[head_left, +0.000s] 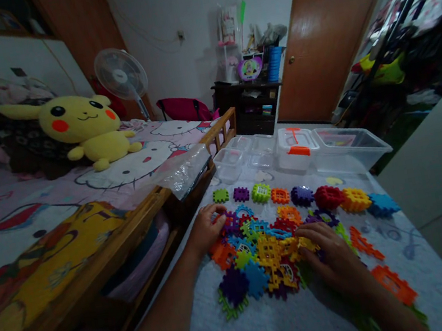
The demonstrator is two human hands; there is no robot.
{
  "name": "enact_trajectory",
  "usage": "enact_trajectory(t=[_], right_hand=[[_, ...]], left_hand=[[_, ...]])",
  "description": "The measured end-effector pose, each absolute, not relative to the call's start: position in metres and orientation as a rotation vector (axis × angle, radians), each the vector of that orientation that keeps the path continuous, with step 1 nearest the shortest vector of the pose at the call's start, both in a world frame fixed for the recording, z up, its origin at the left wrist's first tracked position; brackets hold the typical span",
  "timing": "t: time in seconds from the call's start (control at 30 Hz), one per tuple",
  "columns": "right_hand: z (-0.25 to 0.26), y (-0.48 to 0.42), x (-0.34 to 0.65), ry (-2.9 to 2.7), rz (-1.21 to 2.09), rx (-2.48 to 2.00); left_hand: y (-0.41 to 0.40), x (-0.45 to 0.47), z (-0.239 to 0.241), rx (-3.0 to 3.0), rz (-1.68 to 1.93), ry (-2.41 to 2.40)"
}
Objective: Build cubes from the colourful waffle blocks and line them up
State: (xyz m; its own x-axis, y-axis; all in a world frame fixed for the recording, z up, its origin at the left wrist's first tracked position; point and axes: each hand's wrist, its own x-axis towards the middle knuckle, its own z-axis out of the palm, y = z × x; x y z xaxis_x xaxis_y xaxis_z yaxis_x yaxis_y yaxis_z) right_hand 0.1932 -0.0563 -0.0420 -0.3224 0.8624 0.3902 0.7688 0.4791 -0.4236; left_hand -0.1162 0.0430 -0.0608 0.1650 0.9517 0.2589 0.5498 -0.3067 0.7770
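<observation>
A heap of toothed plastic building blocks in several colours lies on the cloth-covered table. My left hand [207, 228] rests at the heap's left edge, thumb and index finger apart beside a purple block [231, 223]. On the right, my right hand [331, 246] has its fingers curled over a yellow block [306, 244]; the fingers partly hide it. Between the hands lies another yellow block [268, 251]. Nearer to me are a dark purple block [234, 285] and a blue block [256, 278].
Behind the heap runs a row of sorted blocks, from a green block [220, 195] to blue blocks [382, 204]. Clear plastic boxes [348, 137] and a lidded box [296, 143] stand farther back. Orange blocks [393, 283] lie at right. A wooden bed rail [130, 233] borders the left.
</observation>
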Motion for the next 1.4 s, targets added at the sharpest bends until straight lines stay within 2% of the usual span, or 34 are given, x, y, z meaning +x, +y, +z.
enact_trajectory(t=[0.33,0.73,1.07,1.4], right_hand=[[-0.046,-0.057,0.191,-2.168,0.213,-1.306],[-0.043,-0.058,0.186,-2.131,0.244,-1.336],[-0.046,-0.058,0.187,-2.145,0.241,-1.338],[-0.048,-0.058,0.189,-2.161,0.235,-1.348]], left_hand=[[0.038,-0.119,-0.060,2.199,0.722,1.314],[0.041,-0.118,-0.064,2.288,0.697,1.231],[0.039,-0.107,-0.062,2.365,0.791,1.246],[0.039,-0.110,-0.056,2.082,1.096,1.273]])
